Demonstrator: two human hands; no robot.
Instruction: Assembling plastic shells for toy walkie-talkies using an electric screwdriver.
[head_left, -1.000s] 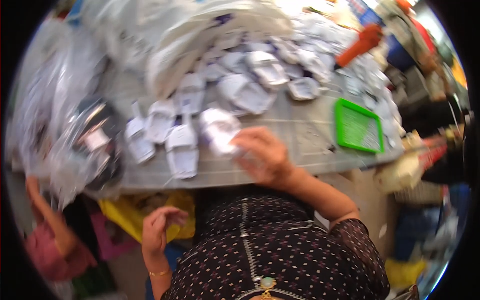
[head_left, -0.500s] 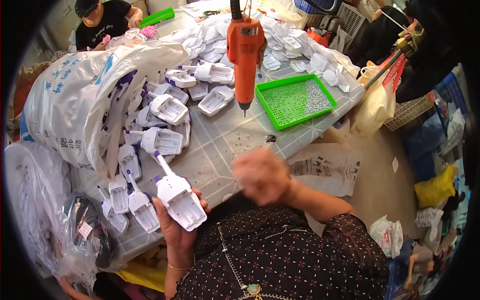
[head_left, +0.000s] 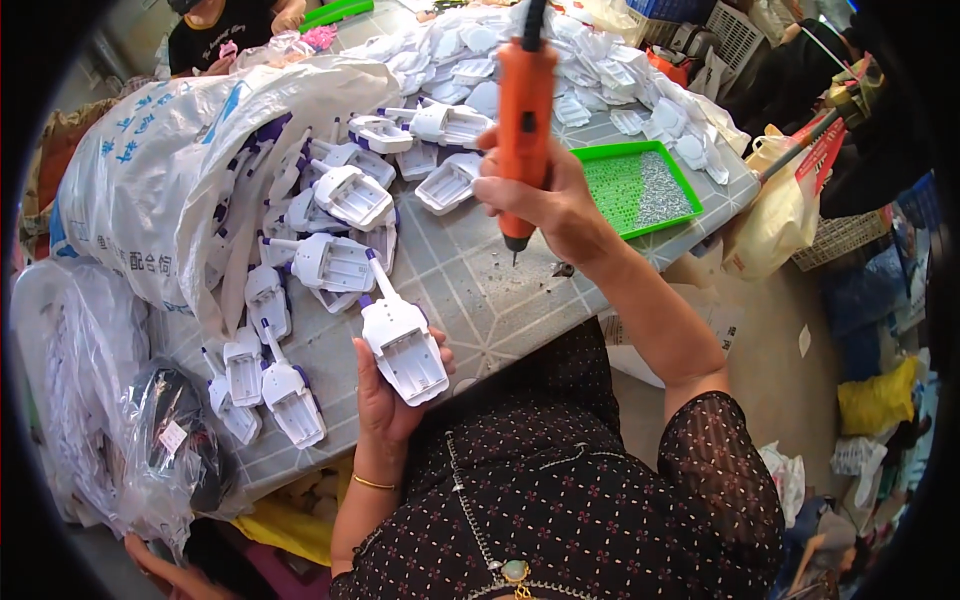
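My left hand (head_left: 382, 408) grips a white plastic housing (head_left: 404, 345) near the table's front edge, its open battery compartment facing up and its thin purple-tipped neck pointing away. My right hand (head_left: 575, 205) is wrapped round an orange electric screwdriver (head_left: 524, 110) that hangs from a black cord. The thin bit points straight down over the table, apart from the housing. Similar white housings (head_left: 350, 197) with purple parts lie left of the screwdriver, several spilling from a big white sack (head_left: 140, 190).
Just right of the screwdriver a green tray (head_left: 625, 190) holds many small metal screws. White plastic parts (head_left: 590, 75) are heaped at the back of the grey table (head_left: 470, 290). Plastic-wrapped goods (head_left: 170, 440) stand at the left edge. Across the table a person (head_left: 225, 40) works.
My right hand has risen from near my body and taken hold of the screwdriver. The left hand, still with the housing, sits slightly farther right and higher in view.
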